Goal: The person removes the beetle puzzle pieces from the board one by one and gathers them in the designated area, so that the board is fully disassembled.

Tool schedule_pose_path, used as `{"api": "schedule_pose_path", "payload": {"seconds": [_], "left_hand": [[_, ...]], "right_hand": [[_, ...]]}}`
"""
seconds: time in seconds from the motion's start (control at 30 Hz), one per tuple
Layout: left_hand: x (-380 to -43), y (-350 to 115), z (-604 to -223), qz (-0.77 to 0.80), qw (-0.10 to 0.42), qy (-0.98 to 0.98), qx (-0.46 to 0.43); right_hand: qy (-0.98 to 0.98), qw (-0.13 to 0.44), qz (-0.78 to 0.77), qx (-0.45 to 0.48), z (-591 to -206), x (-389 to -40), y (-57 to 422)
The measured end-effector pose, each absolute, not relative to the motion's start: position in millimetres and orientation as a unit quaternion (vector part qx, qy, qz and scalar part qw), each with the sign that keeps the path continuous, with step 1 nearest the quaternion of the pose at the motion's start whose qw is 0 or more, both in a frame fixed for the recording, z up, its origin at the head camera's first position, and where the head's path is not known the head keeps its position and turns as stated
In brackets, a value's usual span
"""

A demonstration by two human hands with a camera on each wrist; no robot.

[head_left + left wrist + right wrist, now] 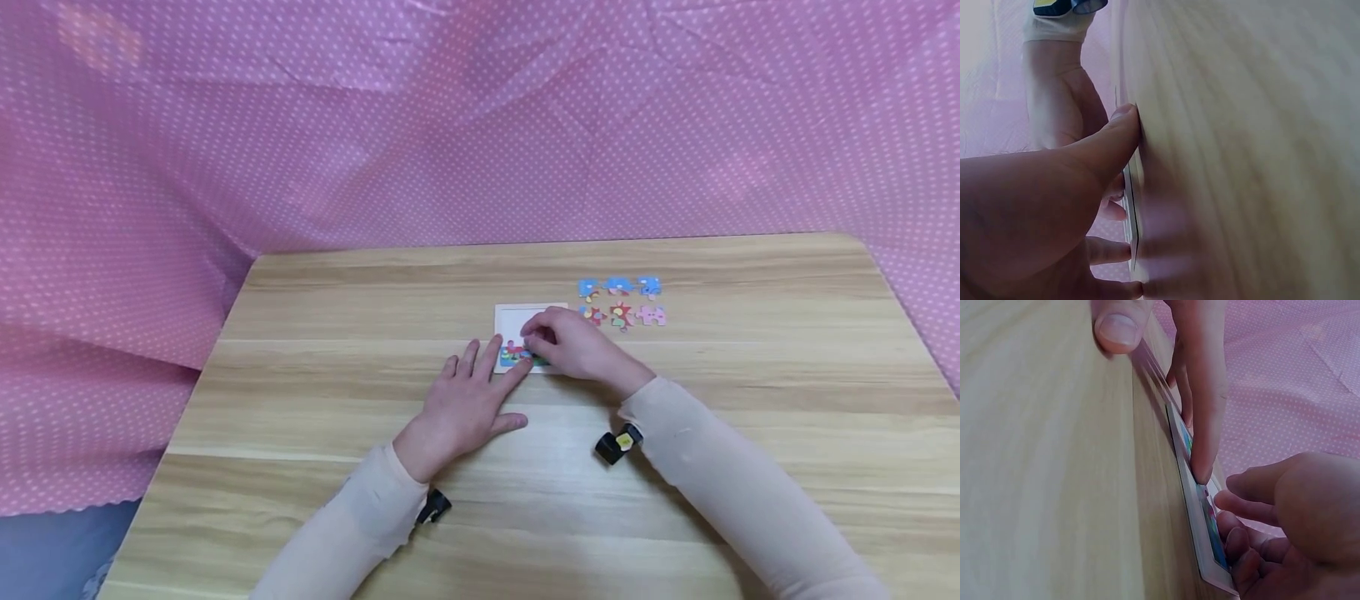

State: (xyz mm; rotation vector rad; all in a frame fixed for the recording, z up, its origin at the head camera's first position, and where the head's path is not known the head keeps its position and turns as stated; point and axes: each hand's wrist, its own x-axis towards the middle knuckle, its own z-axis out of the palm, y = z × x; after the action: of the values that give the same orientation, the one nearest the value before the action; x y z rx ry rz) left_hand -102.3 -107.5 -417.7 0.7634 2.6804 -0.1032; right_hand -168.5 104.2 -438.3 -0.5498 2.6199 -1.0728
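A small white-framed puzzle tray (498, 320) lies on the table, with colourful puzzle pieces (513, 353) along its near side. My left hand (463, 414) rests beside it, fingers spread and thumb out. Its index fingertip presses at the tray's near edge, as the right wrist view also shows. From the right, my right hand (577, 343) reaches over the tray with bent fingers. Thumb and index fingertip come together low over the pieces and pinch a puzzle piece, mostly hidden by the fingers. The right wrist view shows this hand (1300, 519) close against the tray (1194, 515).
Several loose puzzle pieces (621, 313) lie in two rows right of the tray, behind the right hand. A wooden table (337, 333) carries everything. Pink dotted cloth (480, 125) hangs behind it. Black wrist cameras (617, 445) sit at both sleeves.
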Motion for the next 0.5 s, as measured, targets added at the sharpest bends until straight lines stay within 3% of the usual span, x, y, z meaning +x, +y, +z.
{"api": "schedule_pose_path", "payload": {"seconds": [0.5], "left_hand": [[-104.4,-109.3,-413.4,-0.028,0.184,0.944,0.271]], "right_hand": [[0.895,0.14,-0.369,-0.209,-436.3,-171.0,104.6]]}}
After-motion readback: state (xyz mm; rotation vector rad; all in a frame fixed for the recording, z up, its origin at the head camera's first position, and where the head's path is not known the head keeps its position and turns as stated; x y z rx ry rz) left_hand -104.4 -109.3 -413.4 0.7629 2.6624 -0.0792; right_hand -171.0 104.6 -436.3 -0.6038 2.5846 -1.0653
